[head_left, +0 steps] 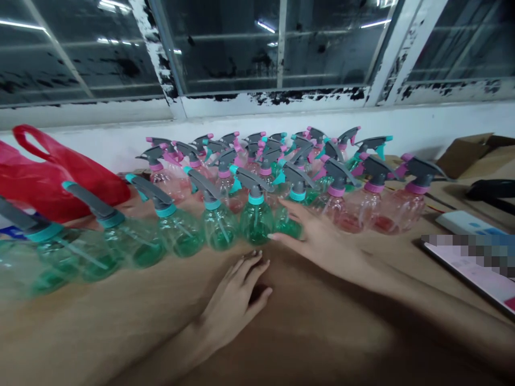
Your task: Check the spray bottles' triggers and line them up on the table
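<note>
Spray bottles with grey trigger heads stand in a curved front row on the table. My right hand [317,236] reaches over the front of a green spray bottle [289,228] with a turquoise collar, thumb and fingers apart. Whether its fingers touch that bottle I cannot tell. Just left of it stands another green spray bottle [256,222], close to my right thumb tip. My left hand [233,297] rests low over the table in front of these bottles, fingers stretched out and holding nothing.
More green bottles [145,249] curve to the left, and pink bottles [398,212] stand to the right. Several others crowd behind, against the windowed wall. A red plastic bag [72,171] lies at left; a cardboard box [469,155] and a flat tablet-like panel [462,260] are at right.
</note>
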Available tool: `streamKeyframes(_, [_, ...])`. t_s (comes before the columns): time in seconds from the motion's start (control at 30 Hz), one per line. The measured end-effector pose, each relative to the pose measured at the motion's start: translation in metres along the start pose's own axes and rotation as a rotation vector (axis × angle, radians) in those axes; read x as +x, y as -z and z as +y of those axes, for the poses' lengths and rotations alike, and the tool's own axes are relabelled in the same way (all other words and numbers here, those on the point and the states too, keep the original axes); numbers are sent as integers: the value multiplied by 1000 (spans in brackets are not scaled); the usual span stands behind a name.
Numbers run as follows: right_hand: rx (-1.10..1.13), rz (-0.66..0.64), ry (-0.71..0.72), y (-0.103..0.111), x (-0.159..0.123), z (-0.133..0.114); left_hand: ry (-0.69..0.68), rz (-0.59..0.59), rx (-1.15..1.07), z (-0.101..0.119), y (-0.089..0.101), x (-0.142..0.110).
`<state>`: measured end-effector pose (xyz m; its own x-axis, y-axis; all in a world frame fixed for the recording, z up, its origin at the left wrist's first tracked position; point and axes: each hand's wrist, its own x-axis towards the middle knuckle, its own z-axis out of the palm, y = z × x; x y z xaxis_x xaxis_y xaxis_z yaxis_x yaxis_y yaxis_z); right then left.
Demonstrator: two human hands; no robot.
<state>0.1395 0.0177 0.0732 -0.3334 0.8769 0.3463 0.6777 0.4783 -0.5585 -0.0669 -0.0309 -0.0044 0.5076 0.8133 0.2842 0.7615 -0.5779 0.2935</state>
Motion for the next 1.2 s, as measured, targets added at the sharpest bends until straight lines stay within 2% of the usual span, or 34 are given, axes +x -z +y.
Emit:
streamKeyframes(0.1, [97, -22, -27, 22, -25, 8, 110, 32, -184, 9, -2, 18])
streamKeyframes(0.23, [219, 1, -74, 45, -48, 23, 179, 56, -236, 30, 5, 59])
streamKeyframes(0.4, [267, 39, -173, 61, -64, 43, 341, 37, -91, 47, 19, 110])
streamKeyframes(0.57, [273, 53, -200, 69, -73, 57, 416, 5, 10, 51, 23, 135])
streamKeyframes(0.73, [327, 35, -248, 74, -70, 66, 429, -7, 74, 55, 23, 136])
streamKeyframes(0.87, [329, 22, -267, 76, -63, 68, 411, -37, 92, 63, 31, 121])
streamKeyframes(0.93, [259, 36, -212, 74, -59, 70, 381, -65, 85, 71, 33, 109])
streamKeyframes(1.0, [218, 40, -119, 71, -55, 73, 287, -78, 58, 81, 32, 95])
streamKeyframes(1.1, [314, -6, 1, 66, -53, 72, 189, -106, 37, 99, 24, 81])
streamKeyframes(1.2, [431, 25, 62, 64, -55, 61, 140, -156, 26, 115, 15, 76])
